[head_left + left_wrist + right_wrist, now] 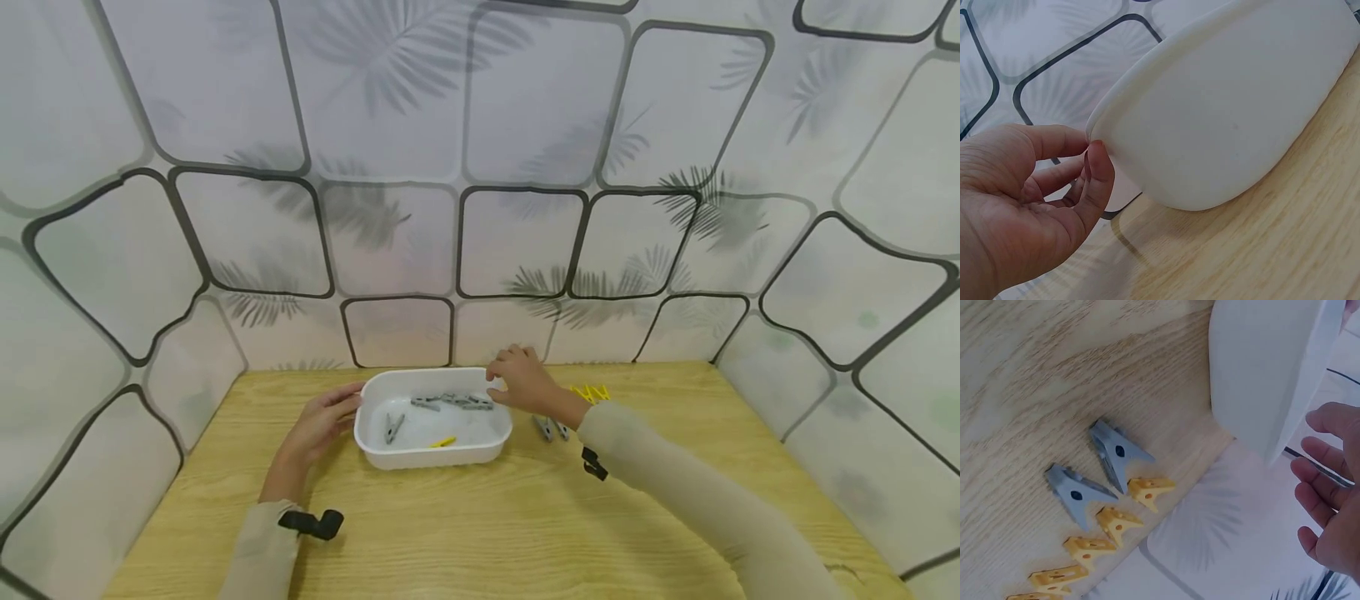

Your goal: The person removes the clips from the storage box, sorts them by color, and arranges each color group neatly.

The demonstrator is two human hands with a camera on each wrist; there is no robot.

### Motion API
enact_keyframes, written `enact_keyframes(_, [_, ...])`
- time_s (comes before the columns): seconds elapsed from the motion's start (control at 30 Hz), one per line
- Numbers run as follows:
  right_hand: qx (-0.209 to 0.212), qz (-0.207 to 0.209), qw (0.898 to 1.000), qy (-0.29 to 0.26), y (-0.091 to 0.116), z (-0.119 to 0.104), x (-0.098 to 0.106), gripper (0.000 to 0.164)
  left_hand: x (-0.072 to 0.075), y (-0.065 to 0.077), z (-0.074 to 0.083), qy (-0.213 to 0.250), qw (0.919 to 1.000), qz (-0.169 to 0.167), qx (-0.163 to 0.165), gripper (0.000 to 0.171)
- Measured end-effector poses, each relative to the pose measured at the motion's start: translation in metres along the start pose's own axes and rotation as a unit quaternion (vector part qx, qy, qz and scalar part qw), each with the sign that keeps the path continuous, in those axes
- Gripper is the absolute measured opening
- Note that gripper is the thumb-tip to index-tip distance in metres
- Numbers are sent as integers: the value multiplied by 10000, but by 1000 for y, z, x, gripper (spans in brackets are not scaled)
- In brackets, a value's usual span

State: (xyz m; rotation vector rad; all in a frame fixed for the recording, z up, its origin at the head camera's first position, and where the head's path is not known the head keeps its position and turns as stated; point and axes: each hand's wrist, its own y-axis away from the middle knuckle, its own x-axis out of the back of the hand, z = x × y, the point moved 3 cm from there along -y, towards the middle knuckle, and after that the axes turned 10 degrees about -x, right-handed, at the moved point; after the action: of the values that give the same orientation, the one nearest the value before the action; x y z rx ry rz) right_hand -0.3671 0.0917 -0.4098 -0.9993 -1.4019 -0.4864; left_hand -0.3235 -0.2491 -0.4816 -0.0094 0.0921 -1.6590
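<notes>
A white plastic basin (431, 458) stands on the table. Inside it lie several grey clips (453, 402), one more grey clip (393, 428) apart from them, and a yellow clip (443, 442). My left hand (322, 421) pinches the basin's left rim; in the left wrist view its thumb and fingertips (1099, 150) meet at the edge. Above the basin's right end hovers my right hand (522, 379), fingers loosely bent and spread, holding nothing. The right wrist view shows that hand (1335, 487) beside the basin wall (1260, 369).
Right of the basin, two grey clips (1076, 495) lie on the wooden table (450, 533) beside a row of several yellow clips (1088, 549). A patterned wall covering (521, 242) rises directly behind the table and along both sides.
</notes>
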Motion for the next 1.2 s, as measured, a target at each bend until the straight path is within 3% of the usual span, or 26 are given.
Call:
enact_keyframes(0.2, [140, -557, 9970, 523, -7, -6, -18, 22, -1, 1, 2, 60, 10000, -8, -47, 57])
enact_keyframes(0.43, [347, -714, 9869, 1408, -11, -12, -28, 21, 1, 0, 1, 83, 10000, -17, -10, 56])
enact_keyframes(0.7, [463, -852, 9766, 1917, -16, -19, -33, 14, -1, 0, 2, 96, 9999, -41, -37, 57])
enact_keyframes(1.07, [119, -1273, 9551, 2672, -16, -26, -43, 20, -2, 0, 2, 121, 9999, 36, -51, 57])
enact_keyframes(1.2, [-42, -1361, 9551, 2633, -18, -26, -50, 17, -3, 1, 3, 99, 9999, -5, -66, 58])
